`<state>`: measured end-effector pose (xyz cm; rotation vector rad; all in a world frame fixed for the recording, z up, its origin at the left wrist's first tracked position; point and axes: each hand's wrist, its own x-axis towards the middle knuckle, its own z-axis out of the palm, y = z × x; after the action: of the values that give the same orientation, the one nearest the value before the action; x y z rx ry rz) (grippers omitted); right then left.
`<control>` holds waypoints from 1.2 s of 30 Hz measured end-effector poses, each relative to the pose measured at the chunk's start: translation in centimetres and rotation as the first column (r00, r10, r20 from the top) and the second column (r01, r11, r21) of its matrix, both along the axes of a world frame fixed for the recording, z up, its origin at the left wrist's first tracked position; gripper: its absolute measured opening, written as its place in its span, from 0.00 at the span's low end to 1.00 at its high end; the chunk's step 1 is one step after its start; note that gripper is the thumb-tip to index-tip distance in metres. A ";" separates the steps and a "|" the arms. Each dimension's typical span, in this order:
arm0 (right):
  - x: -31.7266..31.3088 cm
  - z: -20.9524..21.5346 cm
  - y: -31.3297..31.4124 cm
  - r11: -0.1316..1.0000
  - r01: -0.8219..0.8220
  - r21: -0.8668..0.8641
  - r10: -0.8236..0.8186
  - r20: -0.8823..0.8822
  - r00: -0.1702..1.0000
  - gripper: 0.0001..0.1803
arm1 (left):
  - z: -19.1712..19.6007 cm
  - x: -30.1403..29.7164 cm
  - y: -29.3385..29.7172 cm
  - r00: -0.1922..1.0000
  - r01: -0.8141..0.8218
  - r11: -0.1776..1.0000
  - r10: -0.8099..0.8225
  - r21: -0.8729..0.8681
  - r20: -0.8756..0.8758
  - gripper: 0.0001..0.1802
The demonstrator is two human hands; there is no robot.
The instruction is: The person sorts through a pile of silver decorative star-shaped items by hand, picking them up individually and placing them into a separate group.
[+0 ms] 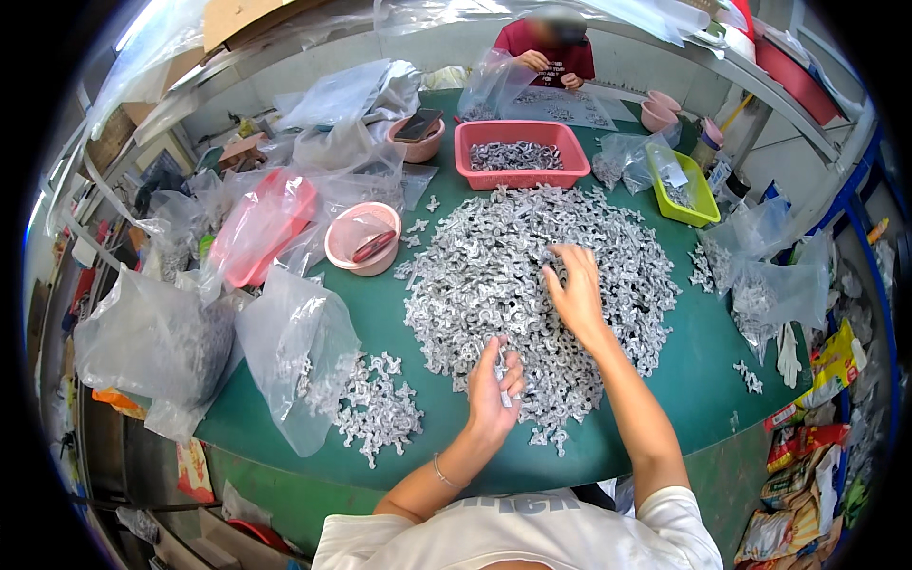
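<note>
A large heap of small silvery metal parts (pixel 465 285), each with several short arms, covers the middle of the green table. My left hand (pixel 496 389) is at the near edge of the heap, fingers curled around at least one of these metal parts; how many it holds is hidden. Higher up on the heap lies my right hand (pixel 576 293), its thumb and fingers apart and the fingertips at the parts. Left of my left wrist, a smaller pile of the same parts (pixel 380 404) spills beside a clear plastic bag (pixel 296 356).
Beyond the heap stands a pink basin (pixel 465 161) holding parts, with a yellow-green basket (pixel 708 201) to its right. A pink bowl (pixel 332 242) and bulky plastic bags (pixel 157 332) crowd the left. Across the green table (pixel 665 432) sits another person (pixel 546 57). A white glove (pixel 788 355) lies right.
</note>
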<state>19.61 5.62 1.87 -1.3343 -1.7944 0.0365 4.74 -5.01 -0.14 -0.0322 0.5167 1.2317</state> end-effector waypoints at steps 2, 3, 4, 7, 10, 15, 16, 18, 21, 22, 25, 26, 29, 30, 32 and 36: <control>-0.8 -0.4 2.4 0.994 0.046 0.099 -0.052 0.053 0.997 0.19 | -0.4 -0.3 0.3 1.000 -0.005 0.999 0.006 -0.038 0.022 0.10; -1.0 -0.5 3.3 0.994 0.063 0.087 -0.071 0.090 0.993 0.21 | -0.7 -0.5 0.3 1.000 -0.004 0.999 0.005 -0.046 0.023 0.10; -1.4 -0.8 4.3 0.993 0.066 0.095 -0.078 0.126 0.989 0.19 | -0.9 -0.7 0.4 1.000 -0.009 0.999 0.010 -0.044 0.024 0.10; -1.5 -1.4 5.5 1.000 0.006 -0.005 -0.006 0.147 0.989 0.14 | -1.5 -1.3 0.6 0.999 -0.021 0.999 0.023 -0.050 0.036 0.10; -1.6 -2.1 4.7 0.984 -0.162 -0.071 0.165 0.040 0.985 0.08 | -1.6 -1.8 0.7 0.998 -0.055 0.996 0.058 -0.075 0.032 0.09; -0.9 -0.6 0.1 0.903 -0.410 -0.126 0.421 0.069 0.905 0.06 | -1.6 -2.5 1.2 0.995 -0.098 0.990 0.101 -0.103 0.019 0.08; -0.5 -0.6 -0.4 0.887 -0.450 -0.109 0.456 0.043 0.889 0.06 | -1.9 -2.6 1.2 0.994 -0.098 0.990 0.102 -0.097 0.038 0.08; 0.1 -0.3 -0.4 0.863 -0.488 -0.132 0.489 -0.029 0.872 0.06 | -2.3 -2.8 1.4 0.993 -0.099 0.990 0.105 -0.096 0.059 0.08; 0.3 0.0 0.4 0.945 -0.311 -0.102 0.306 -0.057 0.950 0.05 | -2.5 -3.1 1.5 0.992 -0.107 0.992 0.111 -0.070 0.059 0.08; 0.2 -0.1 1.2 0.978 -0.196 -0.070 0.194 -0.040 0.980 0.05 | -2.3 -3.0 1.5 0.993 -0.109 0.991 0.113 -0.077 0.046 0.08; -0.1 -0.1 4.2 1.000 0.014 -0.017 -0.013 0.040 0.999 0.08 | -2.1 -2.7 1.5 0.994 -0.097 0.992 0.100 -0.079 0.032 0.08; -0.2 -0.1 5.2 0.998 0.041 -0.048 -0.035 0.121 0.992 0.09 | -2.1 -2.7 1.5 0.996 -0.078 0.994 0.081 -0.077 0.033 0.08; -0.8 -1.5 6.9 0.985 0.119 -0.127 -0.069 0.344 0.937 0.13 | -1.7 -2.8 1.4 0.998 -0.052 0.993 0.056 -0.104 0.031 0.08; -0.7 -1.8 7.2 0.985 0.129 -0.118 -0.082 0.341 0.936 0.12 | -1.8 -2.8 1.6 0.998 -0.051 0.993 0.055 -0.105 0.042 0.08; -1.2 -1.5 7.4 0.982 0.128 -0.142 -0.068 0.368 0.927 0.12 | -2.4 -3.3 1.5 0.997 -0.062 0.995 0.066 -0.079 0.048 0.08; -0.5 -2.0 7.0 0.995 0.078 -0.062 -0.050 0.372 0.927 0.08 | -2.5 -2.9 1.8 0.997 -0.057 0.993 0.061 -0.102 0.039 0.08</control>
<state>19.06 12.58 -0.14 -1.5311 -2.0773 -0.1977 1.79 -3.22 -2.67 -0.1598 0.5447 1.2594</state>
